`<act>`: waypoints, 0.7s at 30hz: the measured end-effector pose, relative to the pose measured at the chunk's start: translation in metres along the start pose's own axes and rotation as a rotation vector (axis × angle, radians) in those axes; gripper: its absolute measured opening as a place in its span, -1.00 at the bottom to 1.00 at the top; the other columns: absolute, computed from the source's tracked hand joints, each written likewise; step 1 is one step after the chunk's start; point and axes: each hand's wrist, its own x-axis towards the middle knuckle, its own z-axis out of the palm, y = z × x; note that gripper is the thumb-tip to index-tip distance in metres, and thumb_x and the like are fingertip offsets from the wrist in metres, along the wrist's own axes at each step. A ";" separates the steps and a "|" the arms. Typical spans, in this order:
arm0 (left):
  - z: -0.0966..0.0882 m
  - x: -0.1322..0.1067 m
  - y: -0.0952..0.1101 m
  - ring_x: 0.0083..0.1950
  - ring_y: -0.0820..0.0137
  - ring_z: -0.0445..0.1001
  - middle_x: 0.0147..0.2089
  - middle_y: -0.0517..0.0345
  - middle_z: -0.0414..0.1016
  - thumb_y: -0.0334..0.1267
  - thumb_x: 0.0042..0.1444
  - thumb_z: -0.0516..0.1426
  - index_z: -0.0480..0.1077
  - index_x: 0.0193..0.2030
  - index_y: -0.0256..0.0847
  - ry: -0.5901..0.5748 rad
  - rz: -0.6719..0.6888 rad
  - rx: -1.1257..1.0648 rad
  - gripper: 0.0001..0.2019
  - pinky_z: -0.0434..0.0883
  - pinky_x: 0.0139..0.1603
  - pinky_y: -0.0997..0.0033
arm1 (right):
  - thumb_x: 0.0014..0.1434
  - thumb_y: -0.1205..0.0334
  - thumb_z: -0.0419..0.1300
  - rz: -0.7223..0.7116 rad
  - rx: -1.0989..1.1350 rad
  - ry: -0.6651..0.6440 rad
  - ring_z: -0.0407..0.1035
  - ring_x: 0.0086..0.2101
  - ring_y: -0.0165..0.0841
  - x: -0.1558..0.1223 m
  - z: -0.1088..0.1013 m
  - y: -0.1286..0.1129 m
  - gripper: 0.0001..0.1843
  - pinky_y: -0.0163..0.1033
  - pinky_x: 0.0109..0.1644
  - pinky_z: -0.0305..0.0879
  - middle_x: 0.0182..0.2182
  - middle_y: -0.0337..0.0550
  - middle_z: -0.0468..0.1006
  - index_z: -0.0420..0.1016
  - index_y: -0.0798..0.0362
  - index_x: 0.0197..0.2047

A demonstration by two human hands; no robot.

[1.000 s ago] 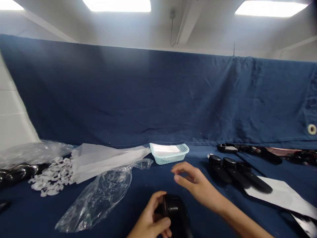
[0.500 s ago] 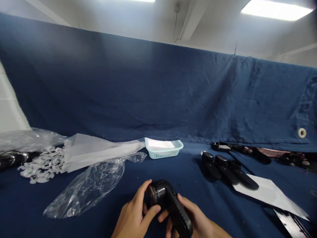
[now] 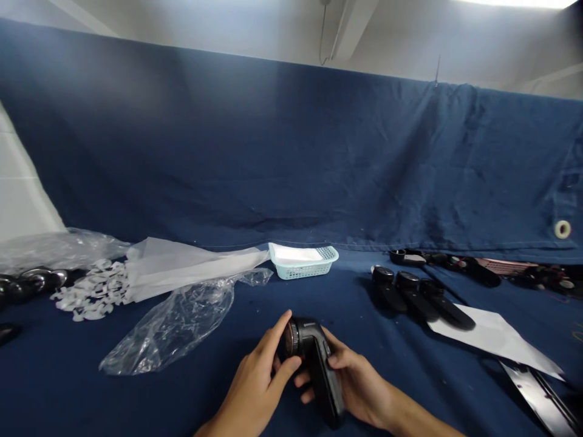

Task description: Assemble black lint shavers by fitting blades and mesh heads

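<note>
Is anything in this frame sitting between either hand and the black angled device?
Nothing visible. The left hand is on the round end of the black angled device, the right hand on its handle. The light-blue basket stands beyond, apart from both hands.

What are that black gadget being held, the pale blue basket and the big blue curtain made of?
Black gadget: probably hard plastic, satin to glossy, judging by the highlights on its smooth body; the coppery end could be metal or coated plastic.
Pale blue basket: likely moulded plastic, given its thin walls with regular holes.
Blue curtain: fabric, mostly matte, with soft creases.
</note>
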 end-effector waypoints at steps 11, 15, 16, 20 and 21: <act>0.003 -0.007 0.008 -0.38 0.34 0.39 -0.10 0.03 0.50 -0.08 0.23 0.10 0.10 0.36 -0.05 -0.008 0.013 -0.019 -0.42 0.38 -0.19 0.28 | -0.09 0.41 0.08 -0.174 -0.116 0.206 0.40 -0.16 -0.15 -0.008 0.010 -0.001 -0.34 -0.02 -0.16 0.38 -0.02 -0.14 0.46 0.34 -0.09 0.14; 0.002 -0.006 0.011 -0.42 0.36 0.35 -0.21 0.10 0.51 -0.08 0.23 0.10 0.11 0.36 -0.05 -0.020 0.003 -0.018 -0.43 0.36 -0.27 0.33 | -0.08 0.43 0.05 -0.182 -0.119 0.214 0.41 -0.17 -0.15 -0.008 0.010 0.000 -0.36 -0.01 -0.17 0.38 -0.01 -0.12 0.47 0.34 -0.07 0.12; 0.002 -0.006 0.011 -0.43 0.36 0.35 -0.24 0.13 0.51 -0.08 0.22 0.11 0.12 0.35 -0.04 -0.020 0.006 -0.023 -0.43 0.36 -0.28 0.34 | -0.08 0.43 0.05 -0.181 -0.114 0.211 0.41 -0.17 -0.15 -0.008 0.010 0.000 -0.36 0.00 -0.17 0.38 -0.02 -0.12 0.47 0.35 -0.07 0.12; 0.002 -0.007 0.012 -0.43 0.36 0.35 -0.29 0.14 0.49 -0.11 0.22 0.11 0.13 0.35 -0.05 -0.018 0.032 -0.036 -0.44 0.36 -0.29 0.34 | -0.11 0.45 0.03 -0.168 -0.087 0.198 0.42 -0.21 -0.16 -0.008 0.006 -0.001 -0.37 -0.02 -0.21 0.39 -0.06 -0.14 0.48 0.36 -0.07 0.08; 0.002 -0.007 0.012 -0.43 0.36 0.35 -0.28 0.13 0.50 -0.11 0.22 0.11 0.14 0.35 -0.05 -0.019 0.037 -0.029 -0.44 0.37 -0.29 0.34 | -0.12 0.45 0.03 -0.167 -0.084 0.197 0.43 -0.22 -0.17 -0.009 0.005 -0.001 -0.37 -0.03 -0.22 0.39 -0.06 -0.14 0.48 0.37 -0.07 0.07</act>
